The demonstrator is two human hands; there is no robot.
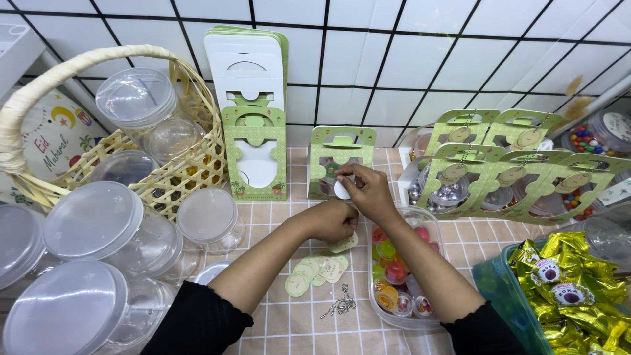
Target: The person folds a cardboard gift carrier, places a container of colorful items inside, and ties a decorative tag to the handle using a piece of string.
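We work at a bench [276,329] w/ a peach checked cover, set against a white tiled wall w/ dark grout. Largest item: the woven basket [190,164] at left, loaded w/ clear lidded jars [92,223], more jars stacked in front of it. At right, a row of green card carriers [519,177] already holds filled jars; a teal bin w/ gold-wrapped sweets [578,296] sits at the near right corner.

Centre: one green carrier [342,161] stands upright at the bench's rear edge. Our right hand [371,190] is closed in a pinch on a small white sticker [342,190], held just in front of that carrier. Our left hand [335,220] is curled shut below it; a tag edge shows beneath, but we cannot tell whether it is gripped. A clear tray of coloured jelly cups [397,283] lies under the right forearm. Smallest items: round green tags [315,273] and a bead chain [340,304], loose on the bench.

Risks, as we judge them: the forearm may knock the tray, since it passes directly over it; the light, free-standing carrier may tip if pressed; the sticker may fold onto the fingers.
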